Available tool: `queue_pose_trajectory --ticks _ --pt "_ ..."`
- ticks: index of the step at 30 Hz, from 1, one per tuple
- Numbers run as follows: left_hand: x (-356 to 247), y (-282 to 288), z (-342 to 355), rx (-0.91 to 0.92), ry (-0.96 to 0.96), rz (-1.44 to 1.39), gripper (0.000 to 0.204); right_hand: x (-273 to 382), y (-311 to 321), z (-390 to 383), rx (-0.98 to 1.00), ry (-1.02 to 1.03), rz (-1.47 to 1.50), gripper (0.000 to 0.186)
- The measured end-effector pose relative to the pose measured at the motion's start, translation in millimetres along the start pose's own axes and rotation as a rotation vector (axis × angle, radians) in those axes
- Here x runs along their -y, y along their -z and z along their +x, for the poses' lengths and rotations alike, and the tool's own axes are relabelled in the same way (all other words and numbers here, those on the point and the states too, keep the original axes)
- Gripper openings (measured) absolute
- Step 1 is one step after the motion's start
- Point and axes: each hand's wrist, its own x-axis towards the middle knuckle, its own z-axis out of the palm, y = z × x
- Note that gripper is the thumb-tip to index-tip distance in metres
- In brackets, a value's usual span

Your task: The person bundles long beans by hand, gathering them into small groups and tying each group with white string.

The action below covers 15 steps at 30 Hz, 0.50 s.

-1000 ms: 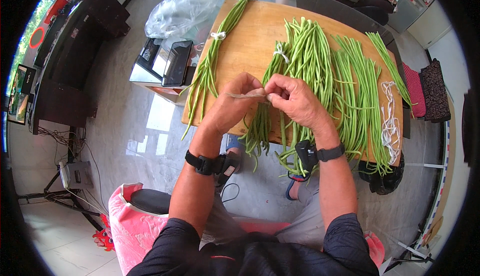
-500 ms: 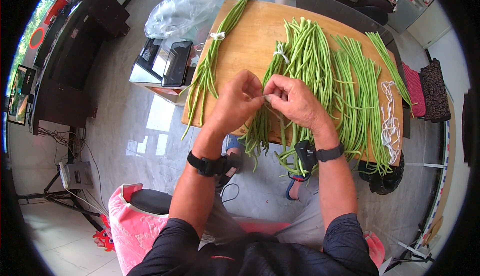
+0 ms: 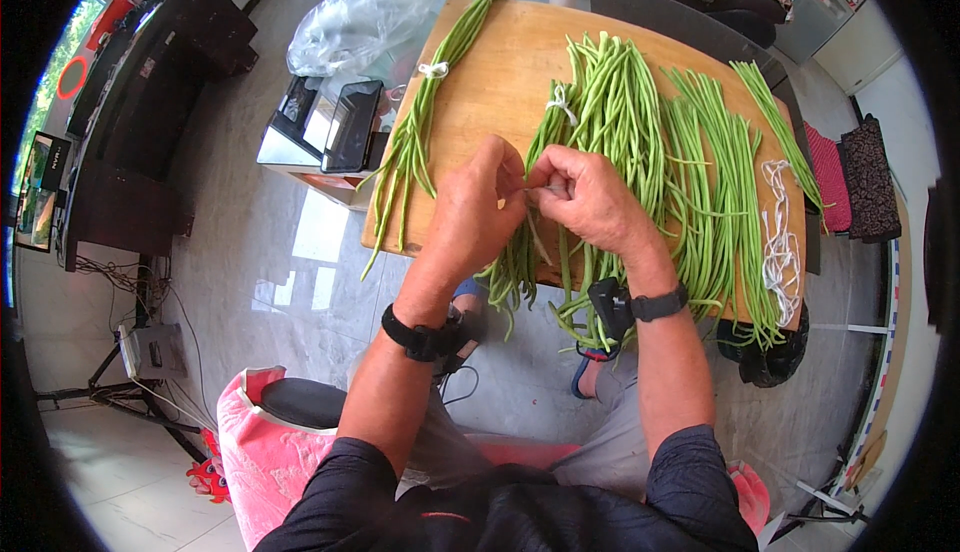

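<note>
My left hand point(image 3: 478, 197) and my right hand point(image 3: 585, 197) meet fingertip to fingertip over the lower part of a tied bundle of long green beans point(image 3: 548, 137). Both are closed in a pinch; what lies between the fingertips is mostly hidden, though a thin pale strand point(image 3: 541, 240) hangs just below them. White string point(image 3: 562, 107) binds this bundle higher up. Right against it lies a thick loose heap of long beans point(image 3: 620, 102). Another bundle point(image 3: 425, 112), tied with a white string bow point(image 3: 434, 70), rests along the board's left side.
The wooden board point(image 3: 520, 37) also bears more loose beans point(image 3: 735, 202), a few beans at the far right point(image 3: 775, 127) and a pile of white strings point(image 3: 780, 252). Bean ends overhang the near edge. A clear plastic bag point(image 3: 360, 27) and a dark tablet-like device point(image 3: 352, 127) sit at the left.
My left hand has turned slightly and its wrist has shifted a little to the right. The fingertips of both hands stay together at nearly the same spot; the beans look unchanged.
</note>
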Motion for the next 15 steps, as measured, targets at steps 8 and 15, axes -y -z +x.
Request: queue_pose_trajectory --ticks 8,15 --pt "-0.2 0.6 0.8 0.027 0.006 -0.005 0.022 4.5 -5.6 -1.9 -0.103 0.087 -0.114 0.01" --pt "11.7 5.1 0.4 0.048 0.08 -0.143 0.019 7.0 -11.6 -2.8 -0.196 0.234 -0.324 0.012"
